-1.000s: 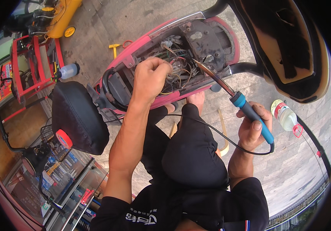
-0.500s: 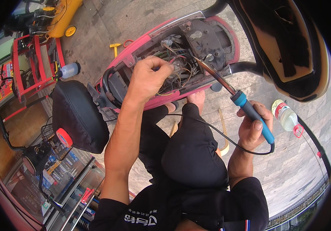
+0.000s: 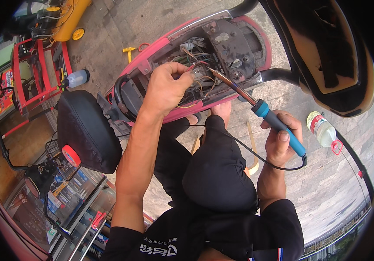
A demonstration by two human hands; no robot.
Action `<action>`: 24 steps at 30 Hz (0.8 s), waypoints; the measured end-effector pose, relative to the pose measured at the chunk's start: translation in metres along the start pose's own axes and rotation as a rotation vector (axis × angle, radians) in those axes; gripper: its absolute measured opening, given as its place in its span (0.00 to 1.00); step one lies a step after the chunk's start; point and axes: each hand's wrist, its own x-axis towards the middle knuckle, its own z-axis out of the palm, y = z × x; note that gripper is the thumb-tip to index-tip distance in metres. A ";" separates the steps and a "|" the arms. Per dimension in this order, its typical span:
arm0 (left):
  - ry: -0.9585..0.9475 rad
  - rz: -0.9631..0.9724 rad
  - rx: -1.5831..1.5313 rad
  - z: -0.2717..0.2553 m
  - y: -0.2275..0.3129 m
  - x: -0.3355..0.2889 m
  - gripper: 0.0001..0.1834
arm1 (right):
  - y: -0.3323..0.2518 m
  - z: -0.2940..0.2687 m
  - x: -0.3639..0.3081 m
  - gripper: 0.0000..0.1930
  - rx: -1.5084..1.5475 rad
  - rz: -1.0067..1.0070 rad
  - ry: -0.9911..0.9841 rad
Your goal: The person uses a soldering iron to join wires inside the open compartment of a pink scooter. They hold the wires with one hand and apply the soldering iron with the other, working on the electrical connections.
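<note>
In my right hand (image 3: 283, 138) is a soldering iron (image 3: 238, 89) with a blue and dark grey handle, its long barrel pointing up and left. Its tip is among the wires (image 3: 204, 82) in the open body of a pink scooter (image 3: 158, 48). A black cord loops from the handle's end back across my leg. My left hand (image 3: 168, 85) pinches a thin red wire (image 3: 191, 67) over the same cavity, close to the tip. The fingertips partly hide the wire's end. Whether the tip touches the wire, I cannot tell.
A black seat (image 3: 87, 128) with a red tape roll (image 3: 71, 155) stands at left. A large upturned seat (image 3: 317, 48) is at upper right. A clear bottle (image 3: 324, 130) lies on the paving at right. Beyond the scooter are a yellow-handled tool (image 3: 129, 53) and a red metal rack (image 3: 43, 74).
My right hand has brought the soldering iron left and slightly up, its tip closer to my left fingers. My left hand has stayed nearly in place, still pinching the wire.
</note>
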 end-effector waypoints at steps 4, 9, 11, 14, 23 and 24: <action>-0.019 0.013 -0.052 0.000 -0.003 0.001 0.08 | 0.016 0.008 -0.005 0.20 0.123 0.052 0.015; 0.041 0.071 -0.035 0.004 -0.005 -0.001 0.11 | 0.023 0.007 -0.011 0.22 0.179 0.098 0.020; 0.039 0.079 -0.032 0.004 -0.004 -0.001 0.11 | 0.024 0.007 -0.012 0.23 0.180 0.120 0.019; 0.037 0.075 -0.012 0.004 -0.004 -0.002 0.11 | 0.023 0.006 -0.012 0.23 0.176 0.126 0.020; 0.035 0.103 0.020 0.003 -0.003 -0.003 0.12 | 0.024 0.006 -0.011 0.22 0.165 0.137 0.019; 0.033 0.114 0.022 0.003 -0.003 -0.003 0.12 | 0.024 0.006 -0.011 0.22 0.169 0.136 0.021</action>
